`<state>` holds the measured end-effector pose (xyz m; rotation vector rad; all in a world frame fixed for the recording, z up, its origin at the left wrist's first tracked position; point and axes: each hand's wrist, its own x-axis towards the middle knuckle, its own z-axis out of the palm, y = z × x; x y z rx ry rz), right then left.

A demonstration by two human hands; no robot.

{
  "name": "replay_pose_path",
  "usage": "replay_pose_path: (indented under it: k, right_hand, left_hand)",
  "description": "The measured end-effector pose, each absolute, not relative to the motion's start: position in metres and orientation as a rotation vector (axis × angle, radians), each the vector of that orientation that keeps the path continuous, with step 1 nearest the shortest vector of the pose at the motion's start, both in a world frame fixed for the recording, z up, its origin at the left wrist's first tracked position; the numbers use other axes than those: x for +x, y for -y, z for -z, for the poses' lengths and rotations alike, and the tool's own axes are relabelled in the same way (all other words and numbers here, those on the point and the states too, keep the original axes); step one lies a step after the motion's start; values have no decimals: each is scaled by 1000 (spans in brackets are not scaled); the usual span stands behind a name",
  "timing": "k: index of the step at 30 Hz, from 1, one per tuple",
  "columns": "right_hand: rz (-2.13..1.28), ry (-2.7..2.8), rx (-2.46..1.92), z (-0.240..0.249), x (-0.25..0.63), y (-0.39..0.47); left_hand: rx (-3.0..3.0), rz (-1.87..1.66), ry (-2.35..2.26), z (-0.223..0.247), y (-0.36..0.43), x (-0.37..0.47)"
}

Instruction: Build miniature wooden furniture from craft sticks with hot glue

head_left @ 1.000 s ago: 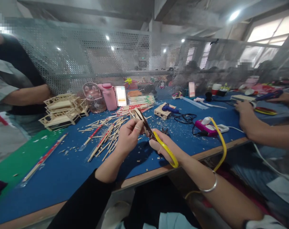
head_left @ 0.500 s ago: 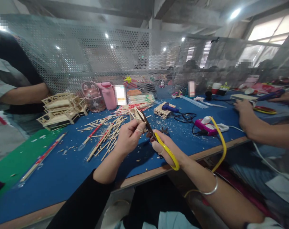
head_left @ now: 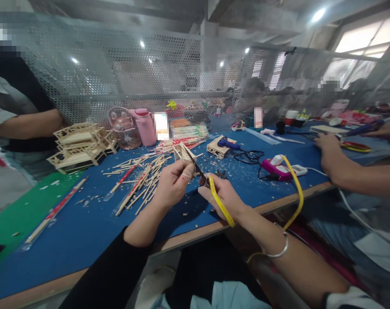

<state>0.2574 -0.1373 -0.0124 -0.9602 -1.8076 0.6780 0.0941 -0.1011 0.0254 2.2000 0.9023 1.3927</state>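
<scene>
My right hand (head_left: 225, 195) grips a pair of scissors (head_left: 218, 198) by its yellow handles, the dark blades pointing up and left. The blades look nearly together, their tips by my left fingers. My left hand (head_left: 174, 182) is closed in a pinch on a thin wooden stick (head_left: 189, 151); the fingers hide its lower end. Behind the hands lies a small wooden frame (head_left: 178, 150), partly covered by them. Loose wooden sticks (head_left: 151, 180) are heaped left of my left hand.
A wooden model house (head_left: 75, 148) stands at the left, near a pink bottle (head_left: 146, 128). A blue glue gun (head_left: 227, 143) rests on a wooden piece (head_left: 217, 149). Right of it are a magenta power strip (head_left: 275, 169) and yellow cord (head_left: 298, 189). A co-worker's hand (head_left: 328, 143) is at the far right.
The scissor blades stood apart and now look nearly together, the handles drawn in. Both hands stay close together in almost the same place. The view has shifted slightly.
</scene>
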Motion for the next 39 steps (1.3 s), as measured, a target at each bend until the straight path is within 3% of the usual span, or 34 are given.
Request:
replay_pose_path:
  k: [10, 23, 33, 39]
  right_hand:
    - [-413, 1813, -976, 11, 258, 138]
    - [-626, 1737, -953, 5, 261, 133]
    - [-181, 1813, -1151, 4, 258, 142]
    - [-179, 1838, -1136, 6, 259, 141]
  left_hand:
    - [2282, -1317, -844, -19, 102, 97]
    - [2088, -1468, -770, -17, 99, 99]
    - [2103, -1467, -678, -13, 94, 94]
    - [2229, -1470, -719, -14, 96, 93]
